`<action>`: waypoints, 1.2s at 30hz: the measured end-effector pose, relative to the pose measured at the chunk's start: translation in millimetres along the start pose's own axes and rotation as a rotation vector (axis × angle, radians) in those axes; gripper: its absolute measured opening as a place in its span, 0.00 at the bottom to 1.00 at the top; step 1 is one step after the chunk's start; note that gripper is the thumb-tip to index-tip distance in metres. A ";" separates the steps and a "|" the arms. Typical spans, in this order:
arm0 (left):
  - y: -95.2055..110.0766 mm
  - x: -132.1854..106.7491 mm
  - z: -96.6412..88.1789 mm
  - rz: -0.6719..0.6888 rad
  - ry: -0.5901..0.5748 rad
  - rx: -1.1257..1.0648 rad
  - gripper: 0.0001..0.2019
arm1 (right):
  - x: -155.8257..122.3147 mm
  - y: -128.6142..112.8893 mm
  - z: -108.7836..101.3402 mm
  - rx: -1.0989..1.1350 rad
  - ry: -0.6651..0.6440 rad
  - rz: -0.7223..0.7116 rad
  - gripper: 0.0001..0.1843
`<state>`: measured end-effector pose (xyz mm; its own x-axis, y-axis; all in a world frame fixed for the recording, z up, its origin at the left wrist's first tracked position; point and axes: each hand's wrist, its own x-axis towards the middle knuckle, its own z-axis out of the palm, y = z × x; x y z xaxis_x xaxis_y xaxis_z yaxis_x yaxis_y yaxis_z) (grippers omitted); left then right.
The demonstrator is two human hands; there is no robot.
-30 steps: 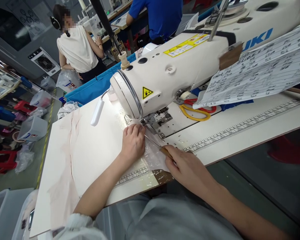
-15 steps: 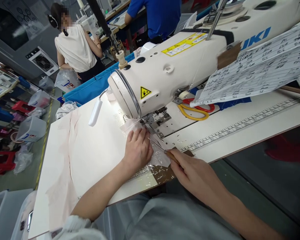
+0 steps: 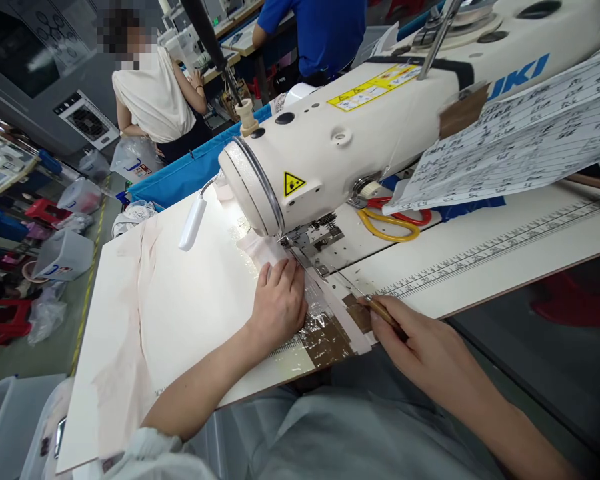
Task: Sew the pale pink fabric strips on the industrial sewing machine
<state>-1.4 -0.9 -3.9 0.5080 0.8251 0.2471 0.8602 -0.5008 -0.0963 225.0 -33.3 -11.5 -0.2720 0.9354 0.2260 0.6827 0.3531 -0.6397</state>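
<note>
My left hand (image 3: 279, 301) lies flat, fingers together, pressing a thin pale fabric strip (image 3: 330, 307) onto the white table (image 3: 190, 300) just in front of the presser foot (image 3: 307, 245) of a white sewing machine (image 3: 360, 133). My right hand (image 3: 425, 347) is closed around a wooden-handled awl (image 3: 380, 310), whose thin metal tip points toward the needle area and rests near the strip's right edge. The strip runs from the foot to the table's front edge.
Yellow- and red-handled scissors (image 3: 393, 223) lie behind the machine under a printed paper sheet (image 3: 520, 140). A small lamp (image 3: 193, 223) hangs left of the needle. A ruler scale (image 3: 480, 257) is printed on the table. Two people work in the background; bins and stools stand on the floor at left.
The fabric strip has slid toward me out from the presser foot. My right hand with the awl has drawn back to the right; my left hand has shifted slightly nearer.
</note>
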 end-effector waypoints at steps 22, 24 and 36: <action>3.8 -0.8 0.6 -0.011 0.026 -0.004 0.20 | -7.7 5.9 7.7 0.034 0.065 0.017 0.20; 3.4 -0.6 0.7 -0.010 0.024 -0.012 0.20 | -8.4 6.1 8.3 0.050 0.077 0.007 0.20; -4.4 2.6 5.3 -0.042 0.013 -0.015 0.21 | 10.6 -13.3 18.9 0.155 0.108 -0.302 0.11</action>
<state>-3.6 4.8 -8.0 0.4707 0.8422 0.2629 0.8800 -0.4697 -0.0707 200.2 -28.4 -14.5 -0.3674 0.7886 0.4931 0.4692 0.6149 -0.6338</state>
